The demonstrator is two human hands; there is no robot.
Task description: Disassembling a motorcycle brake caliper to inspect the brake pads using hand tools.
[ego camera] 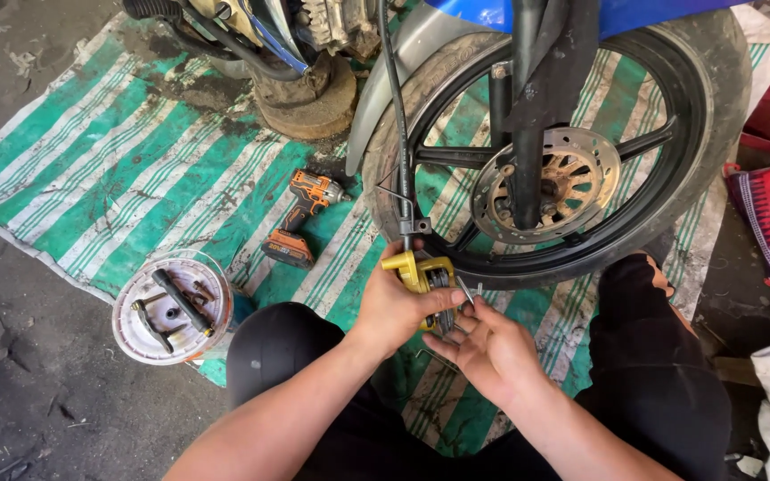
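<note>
Head cam is looking down at both hands working just below the front wheel. L hand point(396, 307) is wrapping closed around a yellow brake caliper point(418, 272), thumb on its near side, holding it up w/ the black hose point(396, 107) running off at 12 o'clock. R hand point(489, 349) is lying palm-up and half open just beside it at 4 o'clock, fingertips pinching a small metal pin point(465, 289) against the caliper's dark underside; whether the pin is seated, can't tell. Caliper is sitting touching the tire's lower edge, at 7 o'clock from the brake disc point(572, 183). Front wheel point(715, 116) is standing upright on a green-and-white striped tarp point(109, 169). At 10 o'clock from the hands an orange-and-black cordless driver point(300, 218) is lying on the tarp. At 9 o'clock, well apart, a round white tub point(126, 343) is holding dark tools and bits. Person's knees in black trousers are flanking both forearms.
</note>
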